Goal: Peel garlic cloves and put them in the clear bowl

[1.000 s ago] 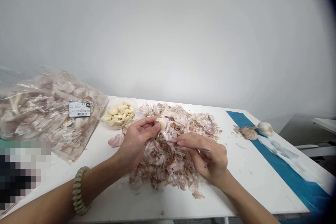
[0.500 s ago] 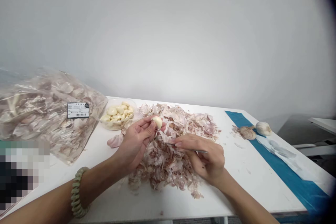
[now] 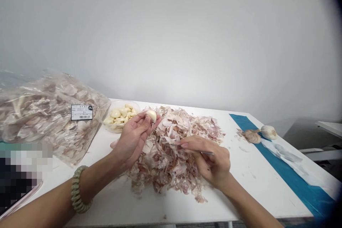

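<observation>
My left hand (image 3: 133,138) is raised above the table's near side, its fingertips shut on a pale peeled garlic clove (image 3: 151,115). My right hand (image 3: 212,161) pinches a thin metal pick (image 3: 197,150), whose point lies over a large heap of papery garlic skins (image 3: 167,156). The heap spreads between and beneath both hands. A pinkish unpeeled clove (image 3: 113,144) sits mostly hidden behind my left hand. A clear tub of peeled garlic cloves (image 3: 117,117) stands just beyond my left fingers.
A clear plastic bag of garlic skins (image 3: 50,114) with a barcode label lies at the left. Two whole garlic bulbs (image 3: 268,132) rest on a blue strip (image 3: 290,160) on the white table (image 3: 256,188). A blurred patch covers the lower left corner.
My left hand has lifted the clove up and to the left, closer to the tub. My right hand and the pick have barely shifted.
</observation>
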Demonstrator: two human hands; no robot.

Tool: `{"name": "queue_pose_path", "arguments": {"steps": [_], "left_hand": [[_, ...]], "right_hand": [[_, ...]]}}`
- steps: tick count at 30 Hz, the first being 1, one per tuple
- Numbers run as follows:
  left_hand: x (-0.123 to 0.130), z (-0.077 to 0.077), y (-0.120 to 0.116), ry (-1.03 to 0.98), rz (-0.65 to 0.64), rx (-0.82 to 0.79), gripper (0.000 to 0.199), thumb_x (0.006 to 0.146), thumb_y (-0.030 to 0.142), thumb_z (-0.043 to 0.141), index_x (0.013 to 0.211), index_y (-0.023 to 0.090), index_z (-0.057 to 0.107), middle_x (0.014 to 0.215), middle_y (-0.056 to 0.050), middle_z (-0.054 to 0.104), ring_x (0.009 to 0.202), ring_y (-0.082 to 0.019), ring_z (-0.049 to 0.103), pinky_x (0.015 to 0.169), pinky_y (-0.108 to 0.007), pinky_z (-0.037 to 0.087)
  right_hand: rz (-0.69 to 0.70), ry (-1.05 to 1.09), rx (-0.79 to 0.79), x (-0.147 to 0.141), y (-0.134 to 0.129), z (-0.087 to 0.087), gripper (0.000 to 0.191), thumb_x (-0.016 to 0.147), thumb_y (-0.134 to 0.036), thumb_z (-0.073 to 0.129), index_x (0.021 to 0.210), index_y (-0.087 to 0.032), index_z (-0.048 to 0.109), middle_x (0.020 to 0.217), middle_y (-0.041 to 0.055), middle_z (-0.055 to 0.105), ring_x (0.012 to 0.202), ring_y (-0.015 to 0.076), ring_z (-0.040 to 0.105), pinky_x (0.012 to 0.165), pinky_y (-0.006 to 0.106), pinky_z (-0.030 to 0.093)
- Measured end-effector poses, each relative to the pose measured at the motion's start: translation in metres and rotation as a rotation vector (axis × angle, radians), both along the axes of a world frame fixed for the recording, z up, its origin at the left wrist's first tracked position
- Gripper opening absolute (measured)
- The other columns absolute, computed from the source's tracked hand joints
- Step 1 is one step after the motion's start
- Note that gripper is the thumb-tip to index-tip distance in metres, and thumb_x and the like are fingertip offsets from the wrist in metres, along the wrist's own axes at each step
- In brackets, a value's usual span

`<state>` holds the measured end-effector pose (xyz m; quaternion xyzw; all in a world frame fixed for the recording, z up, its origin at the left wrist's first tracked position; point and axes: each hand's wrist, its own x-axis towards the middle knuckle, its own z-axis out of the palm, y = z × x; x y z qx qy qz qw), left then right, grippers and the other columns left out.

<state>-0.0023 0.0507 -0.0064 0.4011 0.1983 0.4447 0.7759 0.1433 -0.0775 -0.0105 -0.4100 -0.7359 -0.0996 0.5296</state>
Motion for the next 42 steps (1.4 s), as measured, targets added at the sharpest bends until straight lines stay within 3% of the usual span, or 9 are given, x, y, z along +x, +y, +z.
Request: {"name": "queue_pose_path", "arguments": {"steps": [8, 17, 23, 30, 36, 42], "left_hand": [[0.001, -0.001, -0.008, 0.036, -0.133, -0.012, 0.005, 0.082, 0.014, 0.062, 0.087, 0.013, 0.064, 0.094, -0.005, 0.068, 0.096, -0.013, 0.064, 0.093, -0.021, 0.050], [0.001, -0.003, -0.011, 0.167, -0.147, 0.030, 0.017, 0.078, 0.022, 0.067, 0.093, 0.015, 0.064, 0.093, -0.005, 0.067, 0.083, -0.013, 0.067, 0.062, -0.015, 0.057], [0.001, -0.004, -0.011, 0.164, -0.141, 0.042, 0.016, 0.077, 0.030, 0.068, 0.081, 0.015, 0.065, 0.082, -0.002, 0.067, 0.076, -0.011, 0.066, 0.066, -0.016, 0.056], [0.001, -0.005, -0.011, 0.155, -0.181, -0.001, 0.022, 0.078, 0.026, 0.068, 0.097, 0.017, 0.065, 0.090, -0.005, 0.071, 0.090, -0.016, 0.068, 0.085, -0.024, 0.054], [-0.002, -0.004, -0.012, 0.216, -0.195, 0.015, 0.034, 0.072, 0.021, 0.074, 0.104, 0.018, 0.063, 0.095, -0.006, 0.071, 0.089, -0.017, 0.068, 0.082, -0.025, 0.054], [-0.003, -0.004, -0.012, 0.257, -0.216, -0.002, 0.044, 0.068, 0.021, 0.077, 0.109, 0.015, 0.061, 0.092, -0.007, 0.072, 0.090, -0.016, 0.067, 0.081, -0.022, 0.053]], "right_hand": [[-0.295, 0.104, -0.152, 0.006, 0.004, -0.005, 0.018, 0.082, -0.009, 0.056, 0.096, -0.018, 0.063, 0.086, 0.0050, 0.072, 0.075, 0.0146, 0.070, 0.065, 0.026, 0.059], [-0.452, 0.176, -0.193, 0.009, 0.008, -0.005, 0.013, 0.084, -0.021, 0.056, 0.091, -0.019, 0.067, 0.082, 0.0048, 0.072, 0.074, 0.0168, 0.068, 0.066, 0.031, 0.056], [-0.436, 0.260, -0.251, 0.011, 0.009, -0.006, 0.016, 0.085, -0.024, 0.056, 0.096, -0.020, 0.067, 0.090, 0.0059, 0.072, 0.082, 0.0185, 0.068, 0.075, 0.035, 0.057], [-0.295, 0.642, -0.362, 0.010, 0.010, -0.001, 0.019, 0.083, -0.032, 0.061, 0.092, -0.017, 0.066, 0.084, 0.0069, 0.073, 0.078, 0.0196, 0.071, 0.070, 0.032, 0.060], [-0.237, 0.875, -0.440, 0.016, 0.012, 0.001, 0.025, 0.078, -0.038, 0.066, 0.086, -0.013, 0.067, 0.077, 0.0091, 0.074, 0.074, 0.0210, 0.072, 0.072, 0.034, 0.060], [-0.371, 0.826, -0.384, 0.016, 0.011, 0.002, 0.027, 0.077, -0.039, 0.066, 0.087, -0.015, 0.068, 0.079, 0.0086, 0.073, 0.074, 0.0210, 0.071, 0.069, 0.034, 0.059]]}}
